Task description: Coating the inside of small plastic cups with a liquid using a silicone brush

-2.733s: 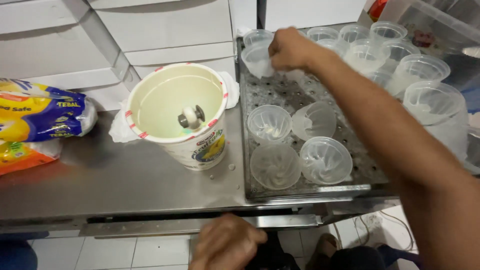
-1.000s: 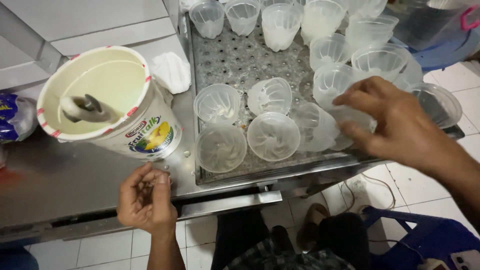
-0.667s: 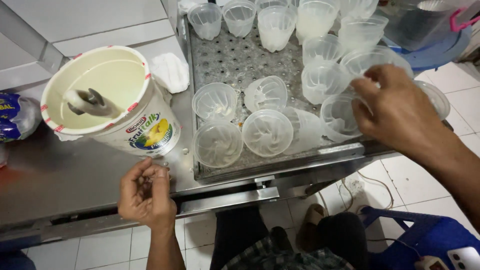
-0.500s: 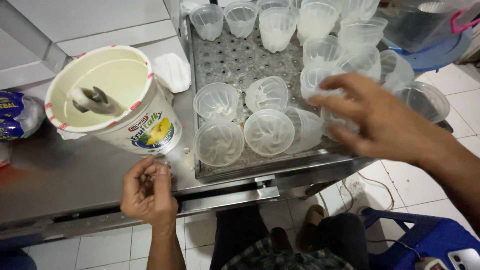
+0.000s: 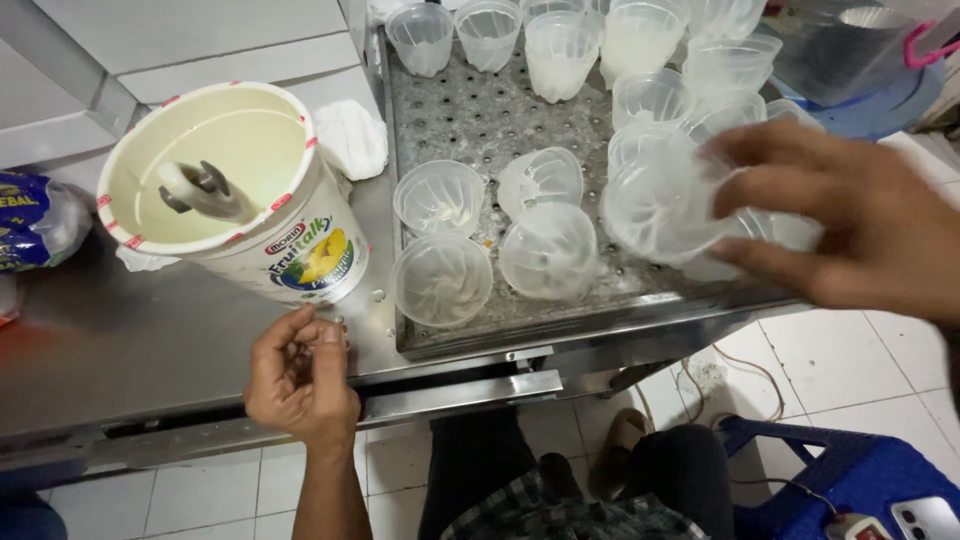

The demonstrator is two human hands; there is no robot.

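**Right hand lifts a cup off the tray**

Currently, my right hand [image 5: 850, 225] grips a clear fluted cup [image 5: 660, 205], thumb below and fingers [image 5: 770, 145] curled over its far side. I see the cup tilted, mouth toward the left, held above the right part of the perforated tray [image 5: 480, 120]. My left hand [image 5: 300, 375] rests at the counter [image 5: 120, 350] edge, fingers loosely curled; I cannot tell whether it pinches anything. Just beyond it stands the white bucket [image 5: 260, 200], with a ladle [image 5: 205, 190] lying inside. Three empty cups [image 5: 440, 280] sit near the tray's front left corner. More cups [image 5: 560, 45], some filled with pale liquid, line the tray's far edge. A white cloth [image 5: 350, 135] lies between bucket and tray
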